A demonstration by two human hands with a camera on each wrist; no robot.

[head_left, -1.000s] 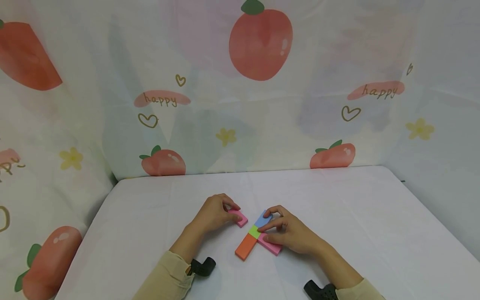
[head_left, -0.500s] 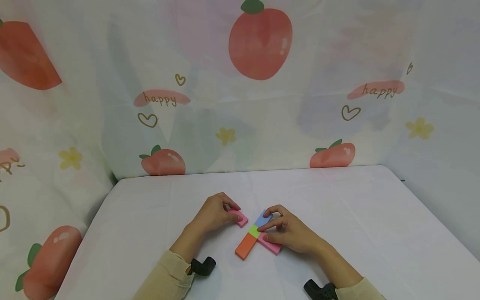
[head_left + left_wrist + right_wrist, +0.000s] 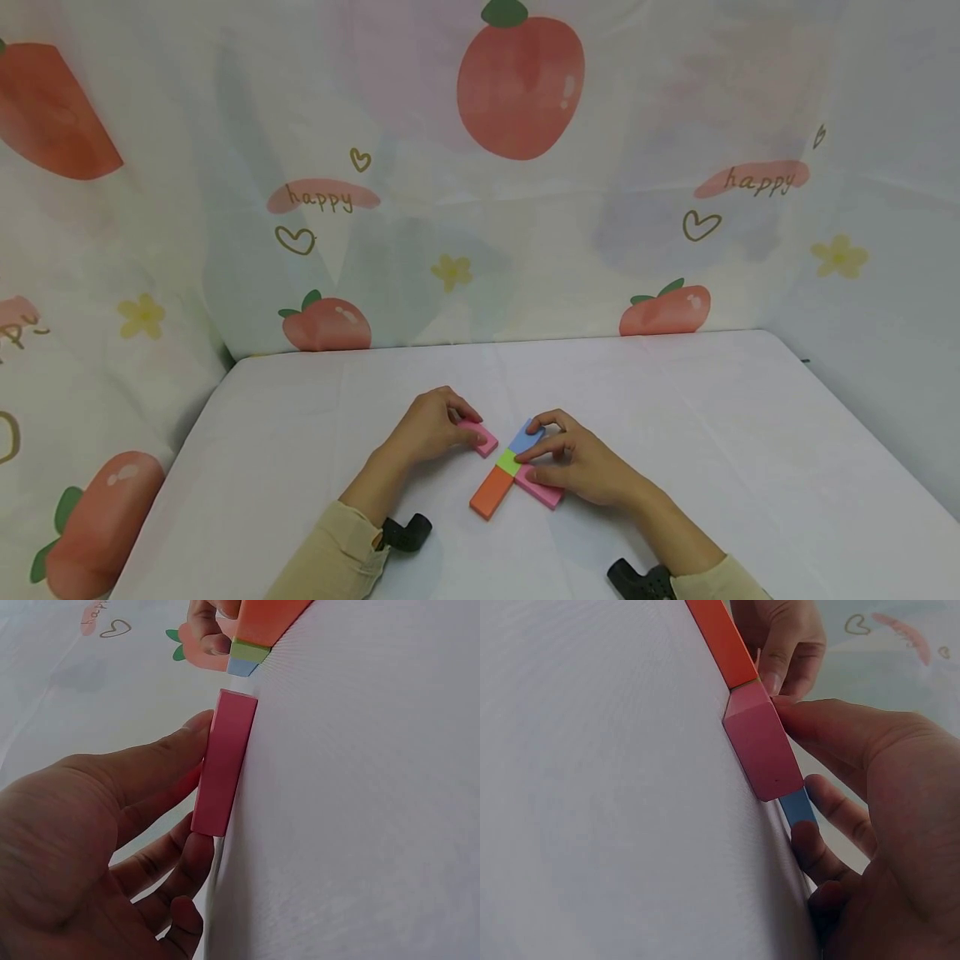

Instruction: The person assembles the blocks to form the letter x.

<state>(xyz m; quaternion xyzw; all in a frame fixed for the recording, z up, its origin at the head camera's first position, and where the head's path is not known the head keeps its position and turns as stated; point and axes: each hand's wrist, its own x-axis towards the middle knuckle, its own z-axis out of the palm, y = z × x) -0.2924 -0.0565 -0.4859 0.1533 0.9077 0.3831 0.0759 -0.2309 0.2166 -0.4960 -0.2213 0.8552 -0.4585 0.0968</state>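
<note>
In the head view, my left hand [image 3: 431, 425] pinches a pink block [image 3: 486, 443] between thumb and fingers, just above or on the white table. Its long side faces the left wrist camera as a pink block [image 3: 226, 761]. A small gap separates it from a slanting row of an orange block [image 3: 491, 493], a green block [image 3: 508, 463] and a blue block [image 3: 522, 438]. A second pink block [image 3: 542, 490] juts from the row's right side, against the green one. My right hand [image 3: 588, 467] rests loosely bent fingertips on the blue and green blocks, thumb on this pink block [image 3: 765, 750].
A white cloth covers the table [image 3: 315, 467]. Behind it hangs a fruit-printed curtain [image 3: 480, 217], which also runs down the left side. Black wrist cameras are strapped on both wrists, the left camera [image 3: 407, 533] close to the table.
My left hand has shifted the pink block very slightly right and towards me, nearer the row. My right hand and the other blocks have not visibly moved.
</note>
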